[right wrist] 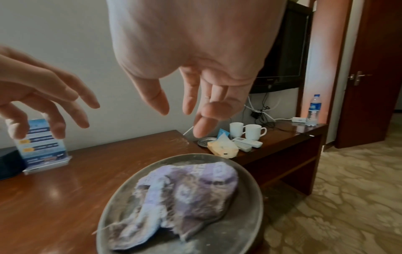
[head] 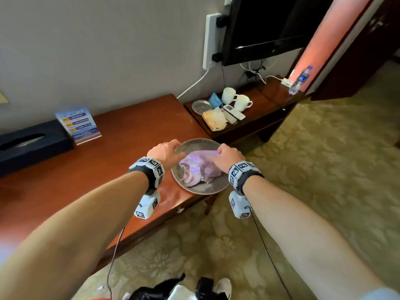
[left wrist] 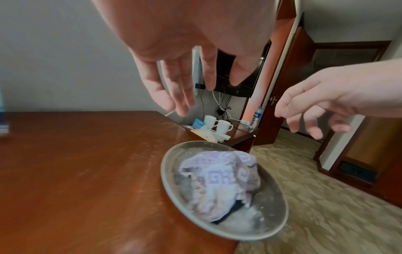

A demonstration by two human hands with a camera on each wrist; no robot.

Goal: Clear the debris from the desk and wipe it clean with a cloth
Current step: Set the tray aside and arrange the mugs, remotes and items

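A crumpled purple and white cloth (head: pixel 200 167) (left wrist: pixel 219 182) (right wrist: pixel 185 195) lies in a grey metal plate (head: pixel 207 188) (left wrist: pixel 274 223) (right wrist: pixel 245 228) that overhangs the right front corner of the reddish wooden desk (head: pixel 108 169) (left wrist: pixel 76 171) (right wrist: pixel 54 197). Pale dust streaks the desk near the plate. My left hand (head: pixel 166 151) (left wrist: pixel 185 82) hovers over the plate's left rim, fingers relaxed and holding nothing. My right hand (head: pixel 227 155) (right wrist: pixel 191 103) hangs above the cloth's right side, fingers spread, empty.
A black tissue box (head: pixel 30 144) and a blue card stand (head: pixel 79 124) sit at the desk's back left. A lower side table (head: pixel 266 109) carries two white mugs (head: pixel 236 99), a small metal dish (head: pixel 202 107), remotes and a water bottle (head: pixel 299 81). Patterned carpet lies right.
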